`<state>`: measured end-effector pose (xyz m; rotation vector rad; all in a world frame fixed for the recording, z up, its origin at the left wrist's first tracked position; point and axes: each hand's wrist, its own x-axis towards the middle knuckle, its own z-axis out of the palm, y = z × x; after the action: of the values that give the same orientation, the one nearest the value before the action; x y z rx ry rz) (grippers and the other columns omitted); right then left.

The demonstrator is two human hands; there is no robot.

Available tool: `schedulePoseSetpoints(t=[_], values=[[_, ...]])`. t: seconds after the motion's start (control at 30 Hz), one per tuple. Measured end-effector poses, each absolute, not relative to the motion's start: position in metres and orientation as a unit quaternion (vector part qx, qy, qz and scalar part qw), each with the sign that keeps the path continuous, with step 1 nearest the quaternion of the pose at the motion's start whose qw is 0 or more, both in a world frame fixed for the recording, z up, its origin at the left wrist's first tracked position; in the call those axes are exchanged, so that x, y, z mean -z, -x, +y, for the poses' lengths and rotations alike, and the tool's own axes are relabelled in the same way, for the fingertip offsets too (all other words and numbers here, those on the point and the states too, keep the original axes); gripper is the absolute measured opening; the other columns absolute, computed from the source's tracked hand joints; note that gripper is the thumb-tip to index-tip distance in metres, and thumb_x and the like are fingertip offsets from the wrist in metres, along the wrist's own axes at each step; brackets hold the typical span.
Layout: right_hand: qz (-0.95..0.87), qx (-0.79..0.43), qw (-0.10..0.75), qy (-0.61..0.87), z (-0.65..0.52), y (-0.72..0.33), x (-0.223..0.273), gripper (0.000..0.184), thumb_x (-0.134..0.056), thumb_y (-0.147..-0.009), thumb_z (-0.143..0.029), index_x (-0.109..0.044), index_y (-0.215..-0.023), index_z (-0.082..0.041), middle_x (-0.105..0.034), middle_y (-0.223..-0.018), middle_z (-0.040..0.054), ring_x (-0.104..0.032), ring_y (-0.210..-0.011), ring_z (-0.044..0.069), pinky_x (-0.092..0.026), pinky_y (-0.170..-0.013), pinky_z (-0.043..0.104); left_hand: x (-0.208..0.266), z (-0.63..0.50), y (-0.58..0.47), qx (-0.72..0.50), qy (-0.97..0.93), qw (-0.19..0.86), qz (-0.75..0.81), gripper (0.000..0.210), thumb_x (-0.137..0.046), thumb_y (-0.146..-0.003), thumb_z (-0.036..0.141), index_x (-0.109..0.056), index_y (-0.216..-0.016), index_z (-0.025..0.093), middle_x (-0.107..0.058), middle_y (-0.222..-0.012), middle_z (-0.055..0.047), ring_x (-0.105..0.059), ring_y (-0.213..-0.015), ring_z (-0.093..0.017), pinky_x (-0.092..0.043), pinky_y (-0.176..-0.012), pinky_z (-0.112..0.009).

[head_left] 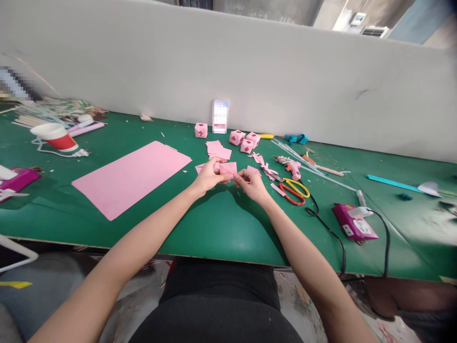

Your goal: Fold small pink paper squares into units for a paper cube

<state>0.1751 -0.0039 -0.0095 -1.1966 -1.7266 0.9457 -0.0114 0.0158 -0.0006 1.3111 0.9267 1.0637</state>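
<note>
Between my two hands is a small piece of pink paper, lifted a little above the green table. My left hand grips its left side, thumb in front and fingers behind. At its lower right corner my right hand pinches the paper between thumb and fingertips. Small pink paper squares lie just beyond my hands. Behind them stand several folded pink paper boxes with cut-out holes, one box apart from the cluster. Pink paper scraps are strewn beside my right hand.
Scissors with red and yellow handles and a pink glue gun lie to the right. Further right is a purple power strip with black cords. A large pink sheet and a paper cup are left; a phone stands behind.
</note>
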Motion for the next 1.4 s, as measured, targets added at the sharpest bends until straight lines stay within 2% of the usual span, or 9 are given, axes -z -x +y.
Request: schedulePoseSetpoints(t=[0.13,0.3,0.43,0.6,0.77,0.97,1.07,1.2,1.4], values=[[-0.698,-0.319,0.421,0.483,-0.003,-0.175,0.01,0.047,-0.058,-0.085,-0.069,-0.058,-0.076,-0.022,-0.066,-0.068,0.0014,-0.06,-0.064,0.018,-0.049,-0.064,0.033,0.0,0.014,0.01,-0.451,-0.564,0.568,0.395,0.071,-0.087,-0.068,0.023,-0.047,-0.127,0.018,-0.071,-0.076,0.002,-0.073,-0.075,-0.018,-0.06,-0.079,-0.035],[-0.687,-0.354,0.4,0.492,-0.004,-0.173,0.013,0.05,-0.057,-0.084,-0.072,-0.061,-0.082,-0.023,-0.069,-0.076,0.0028,-0.063,-0.063,0.018,-0.048,-0.057,0.03,0.002,0.013,0.009,-0.442,-0.573,0.552,0.414,0.076,-0.086,-0.066,0.02,-0.046,-0.131,0.019,-0.069,-0.074,0.002,-0.071,-0.073,-0.018,-0.059,-0.077,-0.036],[-0.659,-0.328,0.429,0.523,-0.002,-0.179,0.011,0.05,-0.055,-0.086,-0.072,-0.064,-0.087,-0.022,-0.073,-0.082,0.0051,-0.065,-0.065,0.019,-0.049,-0.057,0.03,-0.003,0.023,0.021,-0.475,-0.566,0.495,0.456,0.072,-0.086,-0.063,0.017,-0.05,-0.126,0.019,-0.07,-0.085,-0.002,-0.071,-0.078,-0.019,-0.058,-0.078,-0.035],[-0.597,-0.207,0.523,0.572,0.003,-0.199,0.005,0.046,-0.05,-0.091,-0.064,-0.064,-0.091,-0.021,-0.075,-0.092,0.0083,-0.067,-0.076,0.022,-0.051,-0.072,0.034,-0.015,0.041,0.048,-0.621,-0.459,0.431,0.467,0.06,-0.081,-0.07,0.019,-0.045,-0.119,0.02,-0.071,-0.092,-0.003,-0.071,-0.076,-0.015,-0.06,-0.081,-0.035],[-0.592,-0.15,0.521,0.596,0.004,-0.206,0.004,0.036,-0.049,-0.094,-0.053,-0.064,-0.091,-0.021,-0.075,-0.093,0.0089,-0.065,-0.083,0.024,-0.049,-0.081,0.038,-0.011,0.044,0.052,-0.6,-0.473,0.451,0.461,0.063,-0.084,-0.067,0.018,-0.045,-0.116,0.019,-0.069,-0.084,-0.001,-0.071,-0.071,-0.016,-0.061,-0.077,-0.035],[-0.632,-0.039,0.438,0.638,0.006,-0.21,0.01,0.026,-0.053,-0.092,-0.037,-0.066,-0.105,-0.019,-0.073,-0.107,0.0123,-0.058,-0.106,0.03,-0.042,-0.097,0.045,-0.002,0.039,0.048,-0.451,-0.627,0.363,0.522,0.074,-0.087,-0.066,0.025,-0.049,-0.129,0.021,-0.07,-0.088,-0.003,-0.07,-0.076,-0.021,-0.057,-0.079,-0.038],[-0.634,-0.006,0.354,0.688,0.007,-0.214,0.016,0.037,-0.061,-0.087,-0.04,-0.065,-0.116,-0.017,-0.07,-0.115,0.0171,-0.055,-0.112,0.036,-0.039,-0.099,0.051,0.001,0.038,0.046,-0.385,-0.695,0.288,0.535,0.074,-0.083,-0.071,0.027,-0.046,-0.136,0.021,-0.073,-0.09,-0.006,-0.07,-0.082,-0.024,-0.055,-0.082,-0.039],[-0.635,-0.004,0.293,0.715,0.009,-0.217,0.026,0.045,-0.063,-0.085,-0.05,-0.066,-0.117,-0.018,-0.068,-0.118,0.0193,-0.05,-0.114,0.042,-0.041,-0.092,0.054,0.006,0.038,0.045,-0.387,-0.723,0.201,0.535,0.069,-0.079,-0.074,0.022,-0.047,-0.136,0.023,-0.074,-0.105,-0.01,-0.069,-0.092,-0.025,-0.053,-0.085,-0.036],[-0.667,0.005,0.283,0.689,0.009,-0.217,0.03,0.044,-0.063,-0.085,-0.04,-0.067,-0.123,-0.019,-0.068,-0.122,0.017,-0.051,-0.113,0.04,-0.041,-0.093,0.052,0.009,0.036,0.043,-0.405,-0.737,0.128,0.525,0.054,-0.07,-0.082,0.02,-0.053,-0.133,0.02,-0.069,-0.121,-0.015,-0.065,-0.109,-0.029,-0.051,-0.092,-0.039]])
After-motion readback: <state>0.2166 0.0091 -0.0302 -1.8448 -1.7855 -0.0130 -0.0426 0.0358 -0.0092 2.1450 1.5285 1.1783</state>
